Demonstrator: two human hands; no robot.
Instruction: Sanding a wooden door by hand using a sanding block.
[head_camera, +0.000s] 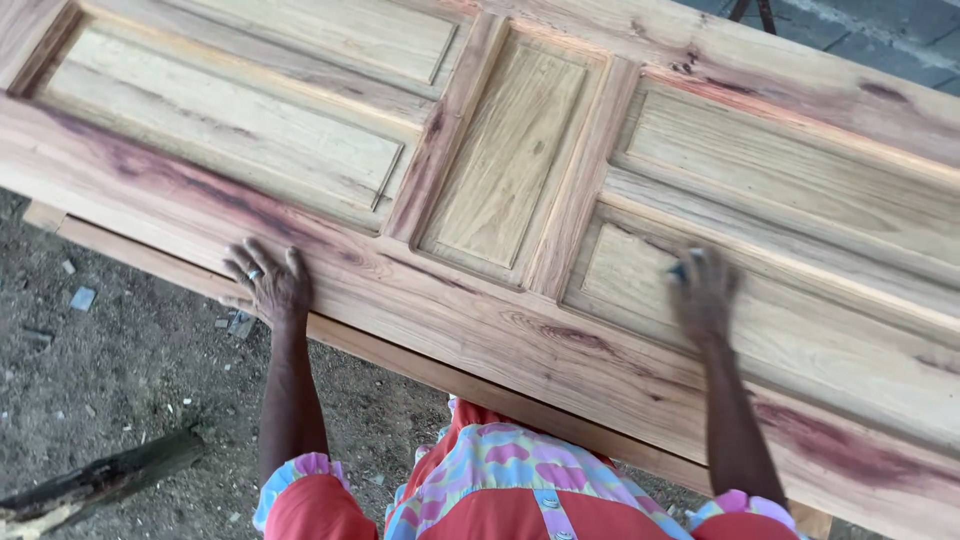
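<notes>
Head view, item one: panelled wooden door, unfinished, pale grain with reddish streaks, lying flat across the frame and resting on a second board beneath its near edge. Item two: my left hand, fingers spread, palm flat on the near rail, a ring on one finger. Item three: my right hand, blurred; it lies on the lower right panel with something small and dark under the fingers, which I cannot tell apart. Handling note, as I judge it: keep the left hand bracing, rub along the grain with even pressure. Below: dirt ground, charred log.
</notes>
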